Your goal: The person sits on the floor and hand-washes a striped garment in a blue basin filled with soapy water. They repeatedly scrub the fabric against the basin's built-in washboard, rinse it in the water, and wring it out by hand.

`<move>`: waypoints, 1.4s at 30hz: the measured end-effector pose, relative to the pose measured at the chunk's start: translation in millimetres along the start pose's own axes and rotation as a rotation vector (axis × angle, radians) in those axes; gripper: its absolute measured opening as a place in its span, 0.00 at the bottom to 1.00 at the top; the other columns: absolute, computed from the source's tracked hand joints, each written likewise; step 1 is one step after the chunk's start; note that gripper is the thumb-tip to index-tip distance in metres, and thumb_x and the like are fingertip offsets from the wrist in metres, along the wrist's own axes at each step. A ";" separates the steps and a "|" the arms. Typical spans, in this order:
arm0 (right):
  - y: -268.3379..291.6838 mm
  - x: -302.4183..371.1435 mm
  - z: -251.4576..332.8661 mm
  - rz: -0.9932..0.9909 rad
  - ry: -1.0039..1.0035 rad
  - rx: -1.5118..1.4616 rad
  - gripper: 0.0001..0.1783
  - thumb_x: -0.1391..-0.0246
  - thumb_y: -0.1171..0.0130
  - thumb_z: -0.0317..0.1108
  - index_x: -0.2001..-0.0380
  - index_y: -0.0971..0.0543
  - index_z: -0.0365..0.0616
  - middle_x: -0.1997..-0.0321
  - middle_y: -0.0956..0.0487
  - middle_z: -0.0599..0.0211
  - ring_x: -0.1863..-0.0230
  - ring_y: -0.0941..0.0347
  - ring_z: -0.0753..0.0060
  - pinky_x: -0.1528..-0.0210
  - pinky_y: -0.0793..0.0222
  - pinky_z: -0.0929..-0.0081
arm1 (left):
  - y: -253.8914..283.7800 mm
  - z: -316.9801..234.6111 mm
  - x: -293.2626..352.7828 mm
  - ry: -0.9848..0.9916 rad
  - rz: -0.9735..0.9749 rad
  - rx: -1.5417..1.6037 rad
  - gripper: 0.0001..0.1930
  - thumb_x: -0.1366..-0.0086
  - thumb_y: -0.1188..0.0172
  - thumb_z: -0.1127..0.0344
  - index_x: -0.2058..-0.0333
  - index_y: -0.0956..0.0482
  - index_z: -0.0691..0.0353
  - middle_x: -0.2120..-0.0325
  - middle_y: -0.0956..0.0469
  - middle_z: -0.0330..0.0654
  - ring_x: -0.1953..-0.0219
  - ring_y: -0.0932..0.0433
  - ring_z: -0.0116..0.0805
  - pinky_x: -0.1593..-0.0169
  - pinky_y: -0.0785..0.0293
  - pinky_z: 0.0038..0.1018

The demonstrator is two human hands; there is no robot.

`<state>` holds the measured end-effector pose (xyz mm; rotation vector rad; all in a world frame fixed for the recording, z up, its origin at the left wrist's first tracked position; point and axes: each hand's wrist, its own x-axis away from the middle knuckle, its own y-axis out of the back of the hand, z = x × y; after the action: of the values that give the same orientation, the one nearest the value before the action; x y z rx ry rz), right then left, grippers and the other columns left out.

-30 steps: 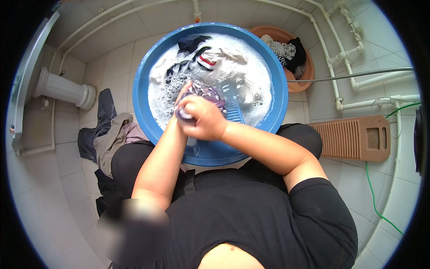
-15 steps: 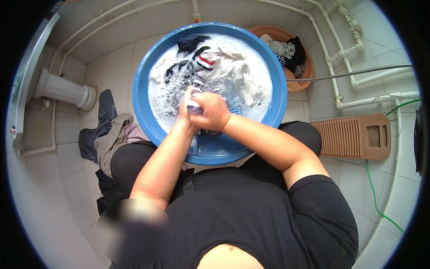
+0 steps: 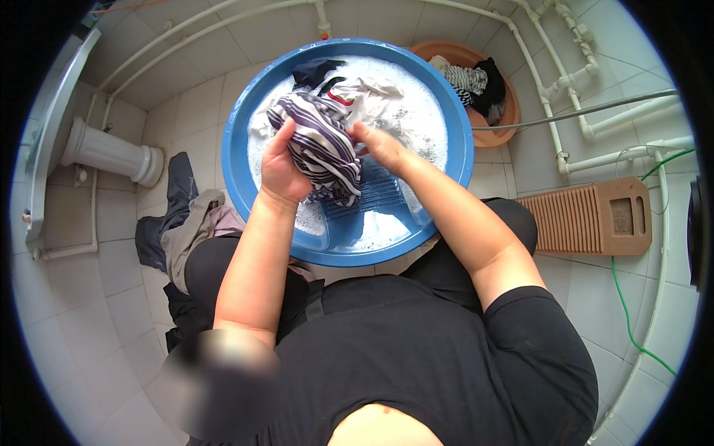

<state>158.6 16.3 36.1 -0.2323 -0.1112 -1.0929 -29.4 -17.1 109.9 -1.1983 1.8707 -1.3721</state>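
A dark-and-white striped garment [image 3: 323,145] is spread out, lifted above the suds, between my two hands. My left hand [image 3: 285,169] grips its left side, thumb in front and the fingers hidden behind the cloth. At the garment's right edge, my right hand [image 3: 379,146] holds the fabric between thumb and fingers. Below it is a blue tub [image 3: 236,149] of foamy water, with a ridged washing surface [image 3: 375,197] on its near side. White cloth [image 3: 379,93] with a red-trimmed part and a dark navy piece [image 3: 316,72] lie in the foam at the far side.
An orange basin [image 3: 508,123] with black and patterned clothes stands at the back right. A brown washboard [image 3: 584,217] lies right of my knee. Grey and dark clothes [image 3: 182,227] are on the floor at left. White pipes [image 3: 552,119] and a green hose [image 3: 628,327] run along the right.
The striped garment was bunched tightly between my clasped hands low in the tub. Now my hands are apart and the cloth is opened out, raised and turned, uncovering the ridged surface.
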 end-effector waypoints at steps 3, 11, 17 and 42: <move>-19.5 -2.3 -3.4 0.223 0.063 -0.117 0.37 0.46 0.60 0.65 0.48 0.30 0.45 0.52 0.26 0.66 0.51 0.35 0.73 0.47 0.42 0.74 | 7.6 -3.8 1.5 -0.079 0.031 0.046 0.22 0.36 0.55 0.53 0.52 0.30 0.64 0.57 0.25 0.49 0.55 0.25 0.46 0.48 0.31 0.40; -6.1 8.5 33.9 -0.015 -0.034 -0.266 0.20 0.45 0.50 0.45 0.55 0.27 0.43 0.58 0.23 0.67 0.59 0.29 0.77 0.53 0.36 0.76 | 26.1 -27.5 4.0 -0.002 -0.235 -0.276 0.18 0.42 0.53 0.63 0.57 0.27 0.68 0.61 0.23 0.51 0.57 0.24 0.44 0.50 0.30 0.38; -5.3 22.8 68.4 0.024 0.224 0.360 0.19 0.50 0.42 0.42 0.61 0.27 0.38 0.65 0.22 0.62 0.65 0.27 0.74 0.60 0.31 0.75 | 24.7 -6.9 9.7 -0.050 -0.597 -2.231 0.36 0.54 0.36 0.54 0.49 0.35 0.69 0.48 0.36 0.59 0.46 0.35 0.49 0.43 0.40 0.38; 37.3 -3.1 2.8 -0.496 -0.136 0.642 0.33 0.55 0.41 0.48 0.52 0.32 0.33 0.55 0.26 0.47 0.54 0.27 0.60 0.50 0.33 0.70 | 96.2 15.1 -21.0 0.067 -0.570 -0.103 0.17 0.35 0.53 0.64 0.55 0.33 0.73 0.59 0.26 0.56 0.62 0.23 0.46 0.57 0.24 0.41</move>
<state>190.4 36.0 33.3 0.3176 -0.6561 -1.4706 -40.7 3.3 13.0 -1.8575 1.7283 -1.6283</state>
